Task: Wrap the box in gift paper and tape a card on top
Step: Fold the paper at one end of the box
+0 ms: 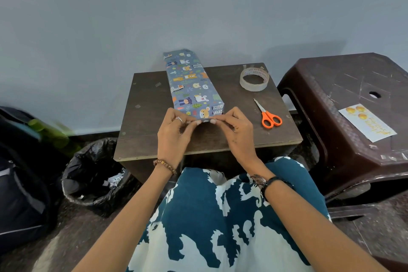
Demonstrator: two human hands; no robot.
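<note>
Both hands worked at the near end of the wrapped box (191, 86). The left hand (174, 132) and the right hand (234, 132) had their fingers curled, and their fingertips pinched the paper edge at the box's near bottom corner, the two pinches almost touching. This grip served, in all likelihood, to crease or hold down the end flap so that it stayed flat against the box. Whether a piece of tape lay under the fingertips could not be determined.

The box lay lengthwise on the small dark counter (154, 139), its near end toward the person and its far end overhanging the far edge by the wall. This orientation brought the open end within easy reach of both hands. The gift paper covered all visible faces.

The tape roll (254, 79) lay flat on the far right part of the counter, with the orange-handled scissors (268, 115) nearer, just right of the box. Both were apart from the box yet close to the right hand, presumably for quick use.

The card (367, 125) rested on the brown plastic stool (331, 86) to the right, well apart from the box, so the card step was judged not yet begun.

A bin lined with a black bag (92, 174) stood on the floor at near left.
</note>
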